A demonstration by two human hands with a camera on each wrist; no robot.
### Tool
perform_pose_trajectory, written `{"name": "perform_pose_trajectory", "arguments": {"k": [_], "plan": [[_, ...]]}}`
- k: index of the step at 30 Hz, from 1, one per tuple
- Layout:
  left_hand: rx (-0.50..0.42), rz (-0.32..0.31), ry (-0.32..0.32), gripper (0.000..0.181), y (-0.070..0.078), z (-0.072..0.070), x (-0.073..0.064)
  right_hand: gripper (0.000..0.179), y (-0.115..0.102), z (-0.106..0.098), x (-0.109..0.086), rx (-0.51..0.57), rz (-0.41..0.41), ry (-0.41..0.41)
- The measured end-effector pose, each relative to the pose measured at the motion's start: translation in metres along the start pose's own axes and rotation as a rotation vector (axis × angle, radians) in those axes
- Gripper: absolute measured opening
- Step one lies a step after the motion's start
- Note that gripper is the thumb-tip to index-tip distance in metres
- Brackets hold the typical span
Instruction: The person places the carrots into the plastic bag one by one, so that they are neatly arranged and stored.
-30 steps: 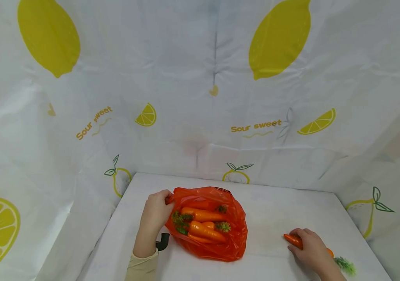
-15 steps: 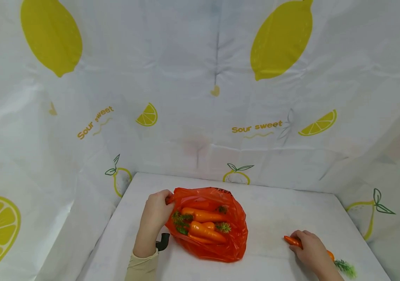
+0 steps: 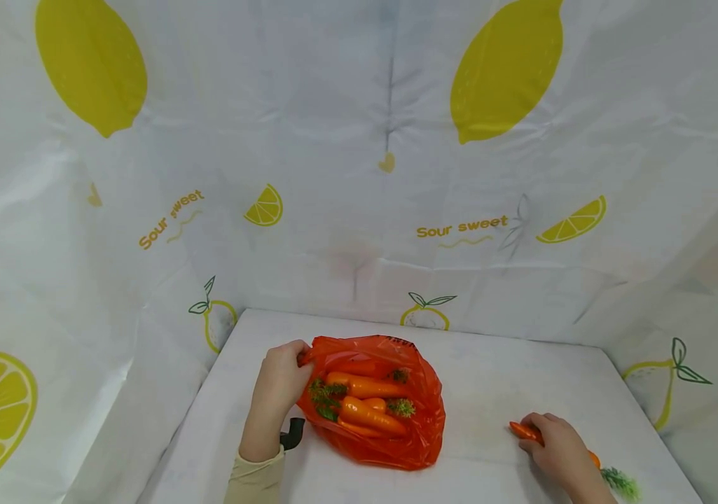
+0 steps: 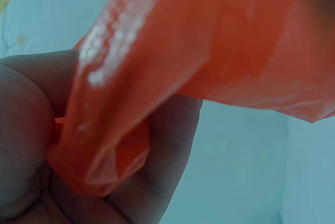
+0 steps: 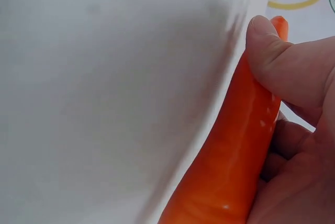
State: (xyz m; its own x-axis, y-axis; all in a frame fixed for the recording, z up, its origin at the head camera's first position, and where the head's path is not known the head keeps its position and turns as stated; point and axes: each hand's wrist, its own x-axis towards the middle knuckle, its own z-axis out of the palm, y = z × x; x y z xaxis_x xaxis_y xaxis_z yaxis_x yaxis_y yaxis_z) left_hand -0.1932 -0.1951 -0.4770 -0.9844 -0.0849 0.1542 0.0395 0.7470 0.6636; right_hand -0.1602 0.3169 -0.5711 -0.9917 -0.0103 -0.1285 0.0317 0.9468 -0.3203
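Note:
A red plastic bag [image 3: 424,441] lies with its mouth spread toward me in the head view, several orange carrots [image 3: 371,386] with green tops inside. My left hand [image 3: 281,374] grips the bag's left edge; in the left wrist view the gathered plastic [image 4: 112,156] sits between thumb and fingers. Over on the right, my right hand [image 3: 554,448] holds a single carrot [image 5: 225,145], thumb near its narrow tip in the right wrist view. That carrot's green top [image 3: 620,483] sticks out behind the hand, and the palm hides part of its body.
Both hands work over a white table [image 3: 478,392]. A white sheet printed with lemons [image 3: 504,70] rises around its back and sides. A small black curved object [image 3: 292,434] shows beside the left wrist, close to the bag.

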Motion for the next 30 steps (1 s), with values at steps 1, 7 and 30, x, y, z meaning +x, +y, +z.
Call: {"name": "perform_pose_trajectory", "arguments": {"k": [1,7,30], "plan": [[0.001,0.002,0.001,0.01,0.0,0.0,0.0,0.036,-0.001,-0.001,0.0,0.001,-0.006,0.003],[-0.002,0.005,0.009,0.009,0.0,0.0,0.0,0.032,-0.008,-0.01,0.0,-0.009,-0.038,0.019],[-0.011,-0.01,-0.008,0.01,0.0,-0.001,0.0,0.028,-0.073,-0.045,-0.008,-0.003,-0.167,0.209]]}}
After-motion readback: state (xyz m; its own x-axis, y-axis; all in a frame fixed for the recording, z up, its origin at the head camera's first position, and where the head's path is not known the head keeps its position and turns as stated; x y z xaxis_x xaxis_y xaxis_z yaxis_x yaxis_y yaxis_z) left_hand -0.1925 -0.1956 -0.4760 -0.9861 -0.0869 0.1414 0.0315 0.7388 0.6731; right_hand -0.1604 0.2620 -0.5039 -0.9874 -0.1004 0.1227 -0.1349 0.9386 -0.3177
